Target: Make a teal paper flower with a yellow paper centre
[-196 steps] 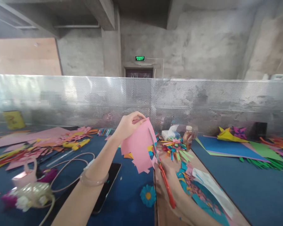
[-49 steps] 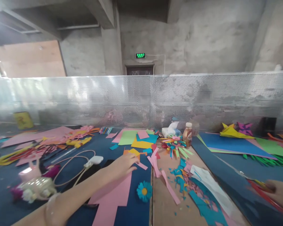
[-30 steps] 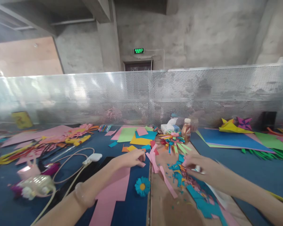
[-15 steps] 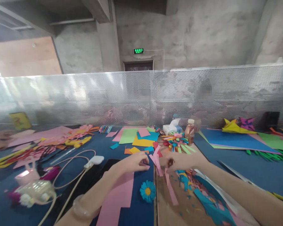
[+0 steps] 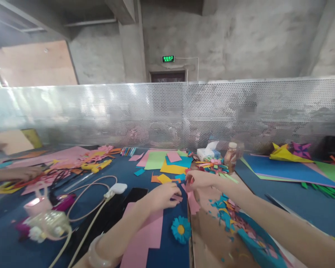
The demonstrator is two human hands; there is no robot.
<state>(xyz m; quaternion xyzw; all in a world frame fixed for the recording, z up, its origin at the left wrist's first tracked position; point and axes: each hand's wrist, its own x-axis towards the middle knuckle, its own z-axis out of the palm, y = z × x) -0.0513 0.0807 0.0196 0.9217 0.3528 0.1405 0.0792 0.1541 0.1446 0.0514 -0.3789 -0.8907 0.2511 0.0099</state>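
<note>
My left hand is closed, with a small strip of pink paper pinched between thumb and fingers. My right hand hovers at the board's edge over more pink paper strips. Its fingers are curled, and what they hold, if anything, is hidden. Nearer to me lies a blue paper flower with a yellow centre. Under my left forearm is a larger pink paper sheet.
Paper scraps litter the brown board. Scissors lie right; a tissue box and brown bottle stand behind. Left are a cable with a white charger and a glue gun. Another person's hand is far left.
My right hand has moved slightly back and left, and the pink strip hanging below it now lies with the others. My left hand still holds its pink piece. The view has shifted slightly.
</note>
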